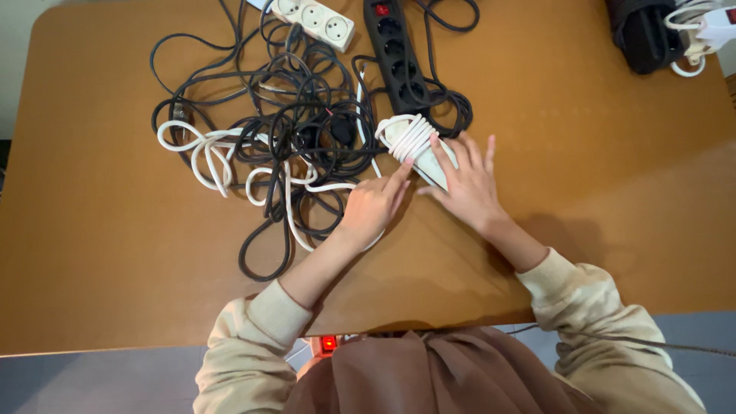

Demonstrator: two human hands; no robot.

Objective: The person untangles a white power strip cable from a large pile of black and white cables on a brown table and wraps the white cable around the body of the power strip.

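- I see the white power strip [420, 149] lying at a slant on the brown table [583, 153], near the table's middle, with white cable [406, 136] wound in several turns around its far end.
- My right hand [469, 184] rests flat on the near part of that strip, fingers spread and extended, pressing it to the table; it grips nothing.
- My left hand [376, 205] lies just beside the strip on its left. The index finger points at and touches the wound turns; the other fingers are loosely curled. I cannot tell whether they pinch the loose white lead that runs under the hand.
- The loose white lead [207, 149] continues leftward in loops through a tangle of black cables [299, 115].
- A black power strip [395, 50] with a red switch lies just beyond the white strip, nearly touching the wound end.
- A second white power strip [318, 19] lies at the table's far edge, left of the black one.
- A black pouch [640, 34] sits at the far right corner, well apart from both hands.
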